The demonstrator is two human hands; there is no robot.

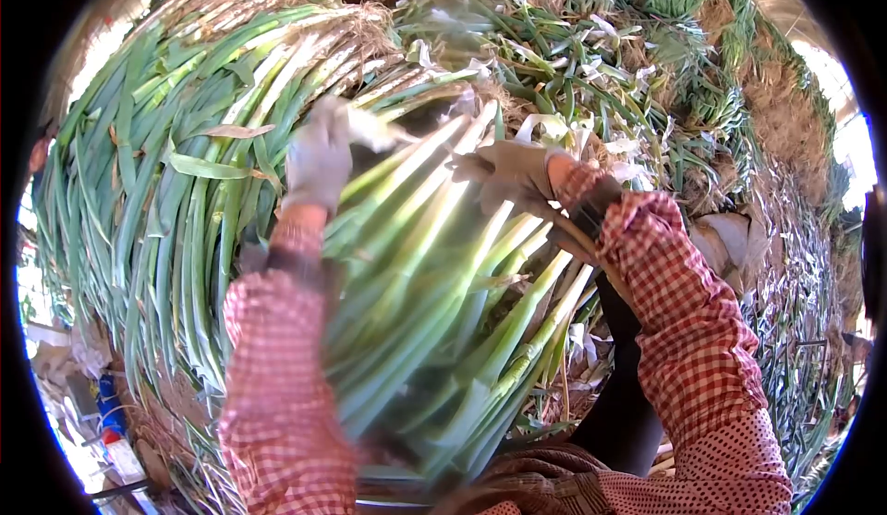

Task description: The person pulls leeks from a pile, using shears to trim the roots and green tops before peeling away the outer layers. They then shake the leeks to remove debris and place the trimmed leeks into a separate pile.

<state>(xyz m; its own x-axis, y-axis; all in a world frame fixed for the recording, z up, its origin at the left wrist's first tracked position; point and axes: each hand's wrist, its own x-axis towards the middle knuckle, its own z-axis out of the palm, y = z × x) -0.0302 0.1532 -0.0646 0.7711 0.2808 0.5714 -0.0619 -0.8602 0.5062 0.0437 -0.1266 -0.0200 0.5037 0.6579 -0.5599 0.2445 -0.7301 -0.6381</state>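
Observation:
A loose pile of green onions (pixel 443 266), white ends up and green leaves toward me, lies before my body. My right hand (pixel 513 173), in a greyish glove, is over the white ends, its fingers bent around a green onion stalk (pixel 453 192). On the other side is my gloved left hand (pixel 319 155), raised and smeared by motion. A pale blurred shape (pixel 374 132) shows beside its fingers; I cannot make out whether it is held. Both forearms wear red-and-white checked sleeves.
A thick stack of green onions (pixel 157 182) with rooty ends fills the left. Leaves and peeled white skins (pixel 591 99) heap up behind my right hand and down the right side. A blue and red item (pixel 111 413) sits at lower left.

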